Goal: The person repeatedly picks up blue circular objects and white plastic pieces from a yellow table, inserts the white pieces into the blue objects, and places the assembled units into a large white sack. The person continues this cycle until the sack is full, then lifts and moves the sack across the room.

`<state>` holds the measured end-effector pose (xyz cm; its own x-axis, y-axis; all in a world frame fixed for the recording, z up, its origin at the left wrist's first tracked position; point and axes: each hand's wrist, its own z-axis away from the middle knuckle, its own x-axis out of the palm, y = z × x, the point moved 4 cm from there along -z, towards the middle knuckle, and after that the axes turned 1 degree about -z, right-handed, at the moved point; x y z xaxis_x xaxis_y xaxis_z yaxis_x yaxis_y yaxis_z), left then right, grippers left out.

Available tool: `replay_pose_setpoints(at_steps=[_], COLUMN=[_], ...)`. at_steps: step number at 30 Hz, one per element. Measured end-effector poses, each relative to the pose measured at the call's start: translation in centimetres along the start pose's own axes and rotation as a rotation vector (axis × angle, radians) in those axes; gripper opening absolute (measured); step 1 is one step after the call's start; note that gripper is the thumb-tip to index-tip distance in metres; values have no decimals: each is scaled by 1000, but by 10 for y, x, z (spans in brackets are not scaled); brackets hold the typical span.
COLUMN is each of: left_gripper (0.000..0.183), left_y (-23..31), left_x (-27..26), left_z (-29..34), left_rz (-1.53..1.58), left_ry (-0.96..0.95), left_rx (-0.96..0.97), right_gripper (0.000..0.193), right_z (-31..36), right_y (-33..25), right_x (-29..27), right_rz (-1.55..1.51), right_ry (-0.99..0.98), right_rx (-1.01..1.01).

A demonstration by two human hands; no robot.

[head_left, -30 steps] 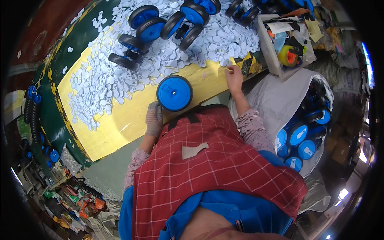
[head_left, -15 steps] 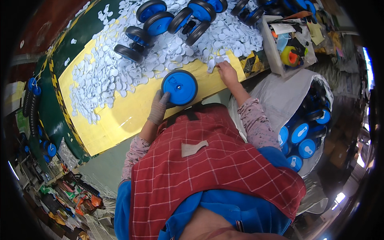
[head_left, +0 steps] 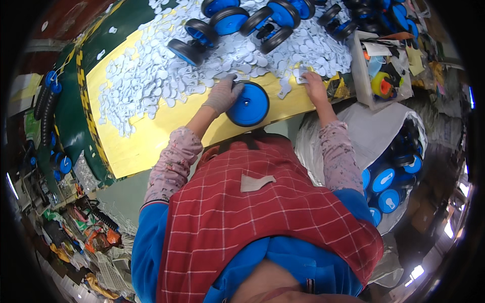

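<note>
A wheel [head_left: 247, 104] with a black tyre and blue hub sits at the front of the yellow board [head_left: 166, 144], its round face toward me. My left hand [head_left: 221, 96], in a pale glove, lies at its upper left rim; the thumb is by the tyre and the fingers stretch past it, apart from the thumb. Farther right, my bare right hand [head_left: 316, 89] pinches a pale keyhole-shaped label [head_left: 302, 74] at the front of the heap. Another loose label [head_left: 284, 89] lies between the wheel and this hand.
A broad heap of pale labels [head_left: 177, 76] covers the board's far part. Several blue-and-black wheel pairs [head_left: 230, 21] stand on it. To the right are a clear bin [head_left: 371, 91] of odds and ends and a whitish sack [head_left: 371, 131] of labelled wheels.
My left hand has slid from the wheel's lower left to its upper left rim. My right hand has stayed at the labels, still pinching. The whole view has shifted a little.
</note>
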<state>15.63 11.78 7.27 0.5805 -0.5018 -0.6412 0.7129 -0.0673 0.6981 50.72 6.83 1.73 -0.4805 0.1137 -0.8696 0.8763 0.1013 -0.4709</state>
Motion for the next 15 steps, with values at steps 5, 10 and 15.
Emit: replay_pose_setpoints(at_steps=[5, 10, 15], left_gripper=[54, 49, 52], left_y=[-28, -40, -28], left_x=[4, 40, 39], left_z=[34, 51, 62], left_rz=[332, 1244, 1194], left_ry=[36, -233, -308], left_rx=[-45, -183, -251], right_gripper=[43, 32, 23], right_z=[16, 35, 35], right_y=[-89, -235, -244], right_x=[-25, -9, 19], right_rz=[-265, -324, -242], right_ry=[138, 41, 130], right_rx=[150, -150, -113])
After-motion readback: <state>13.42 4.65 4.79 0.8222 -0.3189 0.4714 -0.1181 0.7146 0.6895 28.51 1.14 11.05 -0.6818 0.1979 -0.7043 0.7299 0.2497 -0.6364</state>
